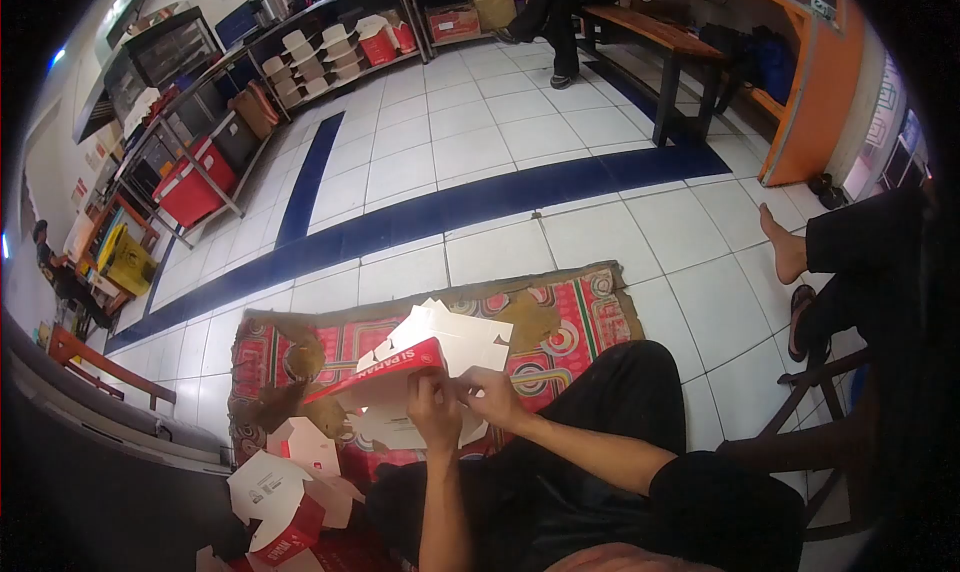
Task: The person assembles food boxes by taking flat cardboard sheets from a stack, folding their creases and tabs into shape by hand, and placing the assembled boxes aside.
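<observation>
A red and white cardboard food box point(375, 382), partly folded, is held up over the mat in front of me. My left hand point(433, 412) has its fingers curled on the box's near edge. Close beside it, my right hand point(487, 397) pinches the same box near its right corner; the fingertips are partly hidden. Just beyond the box lie several flat white cardboard blanks point(460, 334), overlapping each other. On my left sits a cluster of folded red and white boxes point(268, 492).
Beneath the cardboard is a worn patterned mat point(590, 322) on white tiles. A wooden chair point(800, 447) and another person's bare foot point(785, 247) are at the right. Farther off stand a bench point(655, 32), shelves of stacked boxes point(325, 62) and a red cool box point(195, 182).
</observation>
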### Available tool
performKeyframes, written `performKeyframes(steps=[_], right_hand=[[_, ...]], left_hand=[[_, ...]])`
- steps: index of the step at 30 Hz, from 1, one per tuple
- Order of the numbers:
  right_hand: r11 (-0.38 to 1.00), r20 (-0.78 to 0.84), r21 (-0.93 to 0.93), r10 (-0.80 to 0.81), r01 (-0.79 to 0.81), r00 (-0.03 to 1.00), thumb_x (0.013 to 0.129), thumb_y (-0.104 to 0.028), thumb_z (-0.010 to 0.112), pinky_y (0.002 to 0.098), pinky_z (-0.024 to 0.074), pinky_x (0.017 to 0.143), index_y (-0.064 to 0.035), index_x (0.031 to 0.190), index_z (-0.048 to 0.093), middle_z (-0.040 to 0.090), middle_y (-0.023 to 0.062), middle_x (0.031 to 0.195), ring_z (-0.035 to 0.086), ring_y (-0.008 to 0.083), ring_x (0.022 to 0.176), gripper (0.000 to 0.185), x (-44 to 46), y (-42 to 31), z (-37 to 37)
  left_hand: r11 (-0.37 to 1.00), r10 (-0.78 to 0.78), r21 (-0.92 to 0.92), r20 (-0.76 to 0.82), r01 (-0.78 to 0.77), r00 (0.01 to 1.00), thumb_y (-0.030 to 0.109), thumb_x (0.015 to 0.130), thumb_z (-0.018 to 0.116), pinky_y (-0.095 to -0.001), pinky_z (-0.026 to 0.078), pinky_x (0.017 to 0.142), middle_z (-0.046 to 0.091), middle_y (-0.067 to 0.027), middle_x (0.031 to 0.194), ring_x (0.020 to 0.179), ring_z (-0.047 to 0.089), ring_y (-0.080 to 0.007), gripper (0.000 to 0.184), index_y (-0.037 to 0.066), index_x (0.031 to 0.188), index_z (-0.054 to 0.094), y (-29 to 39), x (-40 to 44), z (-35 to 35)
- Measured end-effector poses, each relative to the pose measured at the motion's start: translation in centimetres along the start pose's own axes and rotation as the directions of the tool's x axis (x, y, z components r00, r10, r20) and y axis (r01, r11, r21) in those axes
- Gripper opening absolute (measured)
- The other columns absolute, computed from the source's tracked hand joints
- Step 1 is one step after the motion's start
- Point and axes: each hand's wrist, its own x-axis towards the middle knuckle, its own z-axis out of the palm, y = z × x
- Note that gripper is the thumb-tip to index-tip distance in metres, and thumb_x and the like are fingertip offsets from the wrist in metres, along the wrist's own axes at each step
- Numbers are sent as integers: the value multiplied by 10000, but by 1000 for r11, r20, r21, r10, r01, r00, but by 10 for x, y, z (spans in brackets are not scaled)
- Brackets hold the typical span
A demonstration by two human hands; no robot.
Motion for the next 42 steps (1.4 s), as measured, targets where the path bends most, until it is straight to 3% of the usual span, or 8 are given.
performKeyframes(steps=[5, 11, 14, 22, 25, 27, 30, 42], right_hand=[[988, -57, 0, 154, -154, 986, 966, -119, 805, 360, 600, 762, 5, 1088, 807, 803, 148, 1014, 780, 211, 859, 174, 2, -5, -3], [995, -179, 45, 100, -94, 979, 979, -93, 792, 333, 597, 717, 26, 1120, 789, 811, 127, 941, 789, 180, 827, 185, 2, 18, 1], [977, -165, 98, 202, -187, 965, 980, -79, 785, 323, 593, 710, 20, 1125, 793, 816, 136, 946, 782, 159, 826, 176, -1, 8, -1], [951, -201, 209, 270, -228, 942, 972, -72, 783, 302, 586, 703, 20, 1139, 796, 823, 99, 964, 761, 142, 814, 191, 2, 16, -1], [972, -15, 131, 201, -198, 979, 949, -76, 809, 312, 607, 739, -13, 1223, 786, 798, 120, 1175, 770, 162, 977, 282, 7, 11, -7], [987, -5, -120, -111, 110, 994, 913, -96, 848, 345, 632, 831, -51, 1255, 766, 697, 132, 1403, 740, 209, 1168, 354, 8, -8, -10], [991, -1, -97, -97, 96, 995, 885, -127, 878, 379, 633, 928, -67, 1217, 754, 612, 142, 1509, 704, 253, 1273, 360, 15, -3, -7], [971, 142, 169, 144, -167, 979, 895, -65, 869, 392, 658, 972, 1, 1132, 735, 740, 138, 1287, 767, 249, 1127, 280, 17, -6, -24]], left_hand=[[958, -209, -171, 135, 231, 969, -26, 944, 734, -444, 643, 776, 693, -188, 1036, 906, 757, -352, 123, -37, 1052, 675, -1, -4, 2], [968, -176, -155, 139, 197, 975, -13, 998, 727, -341, 582, 676, 690, -168, 1059, 779, 741, -228, 156, -67, 1135, 676, -13, -6, 16], [919, -311, -170, 237, 355, 920, 3, 953, 738, -435, 603, 775, 665, -195, 1001, 865, 739, -362, 137, -42, 1057, 660, -5, -4, 13], [873, -322, -297, 241, 386, 915, -32, 971, 696, -404, 624, 799, 673, -186, 1055, 922, 757, -343, 136, -48, 1092, 637, -17, -11, 23], [786, -422, -396, 220, 475, 880, -36, 1002, 675, -373, 637, 806, 692, -159, 1071, 970, 768, -283, 143, -41, 1132, 615, -17, -6, 13], [755, -446, -446, 188, 480, 875, -36, 1020, 662, -358, 642, 806, 699, -143, 1081, 984, 767, -251, 143, -35, 1151, 603, -11, 0, 3], [679, -507, -488, 229, 549, 831, -6, 1051, 664, -342, 632, 781, 704, -116, 1076, 943, 748, -200, 112, -15, 1141, 597, -10, 1, 0], [679, -456, -502, 285, 536, 843, 28, 1056, 718, -291, 573, 777, 651, -73, 1045, 966, 722, -159, 137, 6, 1090, 587, -28, -8, 6]])
